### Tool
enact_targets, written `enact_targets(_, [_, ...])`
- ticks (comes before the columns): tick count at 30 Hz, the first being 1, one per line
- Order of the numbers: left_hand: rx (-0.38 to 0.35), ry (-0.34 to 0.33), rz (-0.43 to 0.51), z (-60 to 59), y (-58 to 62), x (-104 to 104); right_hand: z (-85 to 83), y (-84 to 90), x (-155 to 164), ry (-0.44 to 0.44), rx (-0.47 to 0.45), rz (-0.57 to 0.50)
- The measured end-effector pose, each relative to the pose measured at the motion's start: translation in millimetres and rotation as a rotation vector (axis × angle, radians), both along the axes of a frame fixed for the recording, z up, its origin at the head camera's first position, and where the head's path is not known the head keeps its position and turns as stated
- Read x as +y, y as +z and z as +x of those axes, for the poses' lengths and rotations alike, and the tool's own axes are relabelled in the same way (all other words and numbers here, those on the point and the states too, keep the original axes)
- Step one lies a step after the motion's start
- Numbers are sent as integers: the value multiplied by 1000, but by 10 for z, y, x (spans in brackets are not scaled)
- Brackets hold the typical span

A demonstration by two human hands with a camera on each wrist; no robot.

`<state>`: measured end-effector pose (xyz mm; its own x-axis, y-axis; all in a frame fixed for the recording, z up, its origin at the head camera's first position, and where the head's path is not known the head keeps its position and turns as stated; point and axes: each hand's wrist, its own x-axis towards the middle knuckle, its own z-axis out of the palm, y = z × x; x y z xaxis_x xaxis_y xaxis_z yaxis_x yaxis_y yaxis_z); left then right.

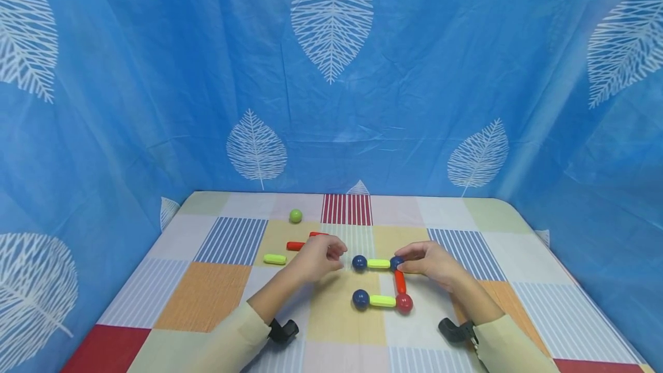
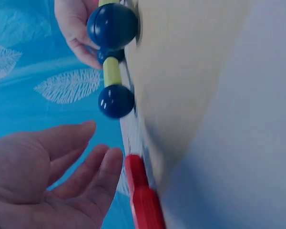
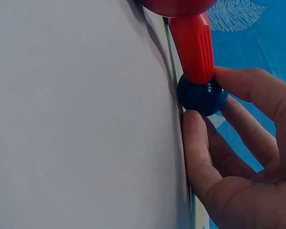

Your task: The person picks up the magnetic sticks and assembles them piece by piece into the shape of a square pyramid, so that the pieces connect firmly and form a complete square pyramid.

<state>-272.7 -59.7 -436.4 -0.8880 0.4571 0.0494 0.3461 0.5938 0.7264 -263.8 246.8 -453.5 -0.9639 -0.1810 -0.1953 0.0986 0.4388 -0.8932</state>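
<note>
My right hand [image 1: 432, 263] pinches a dark blue ball [image 3: 202, 98] between thumb and fingers. That ball joins a yellow-green rod [image 1: 378, 263] and a red rod [image 3: 193, 47] at one corner of a three-sided figure on the cloth. A second blue ball [image 1: 359, 263] ends the far side. The red rod runs down to a red ball [image 1: 404, 303], from which another yellow-green rod [image 1: 383, 301] leads to a third blue ball [image 1: 361, 299]. Left of the figure, my left hand [image 1: 320, 258] hovers with loosely bent fingers and nothing between them, near loose red rods [image 2: 147, 202].
Beyond the left hand lie two red rods [image 1: 296, 246], partly hidden by it, and a loose yellow-green rod [image 1: 274, 259]. A green ball [image 1: 295, 216] sits toward the back of the patchwork-covered table [image 1: 202, 286]. Blue leaf-print curtains [image 1: 414, 73] enclose the back and sides.
</note>
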Motion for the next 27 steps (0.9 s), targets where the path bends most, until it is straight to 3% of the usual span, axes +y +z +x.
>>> enact_targets(5, [105,-75,-65,9,32,-210,2,-4,4,0,-6,8])
enact_targets(9, [132,-81,-120,15,65,-357,-8,-18,9,-6,-6,14])
enact_targets(15, [84,-18,-125,14,95,-586,-11,-20,6,-6,-5,11])
enact_targets(21, [60,51,-104,-47,54,-830,-6,-18,18,9,-1,3])
enact_targets(27, [53,26,-120,-120,13,-1076,-17,-16,28,12,-10,-7])
